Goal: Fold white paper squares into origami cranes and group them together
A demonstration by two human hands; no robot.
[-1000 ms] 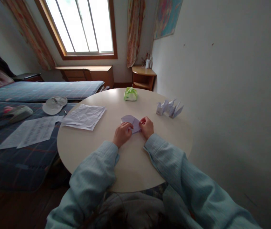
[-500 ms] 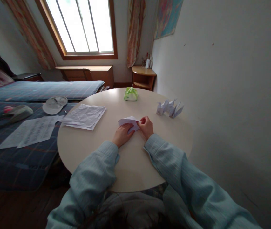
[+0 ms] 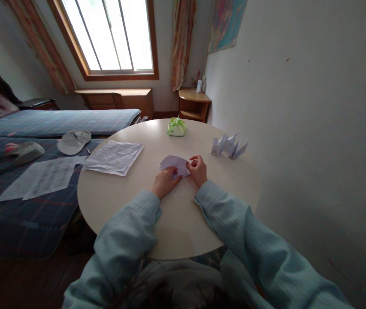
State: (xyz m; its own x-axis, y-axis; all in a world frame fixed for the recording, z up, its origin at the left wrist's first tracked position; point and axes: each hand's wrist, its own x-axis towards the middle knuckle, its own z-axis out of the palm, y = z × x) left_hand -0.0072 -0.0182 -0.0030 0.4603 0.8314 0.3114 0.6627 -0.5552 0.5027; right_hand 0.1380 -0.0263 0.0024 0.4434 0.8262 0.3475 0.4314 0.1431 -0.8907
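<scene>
Pale lilac paper, dark blue plaid mattress

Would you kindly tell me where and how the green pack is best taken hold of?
Probably by the left and right sides of the green pack, coming from the near side and slightly above. It sits on the table beyond the held paper, with nothing against either side. Its body is low and wide, while the top narrows to a thin peak, likely a poorer hold.
</scene>
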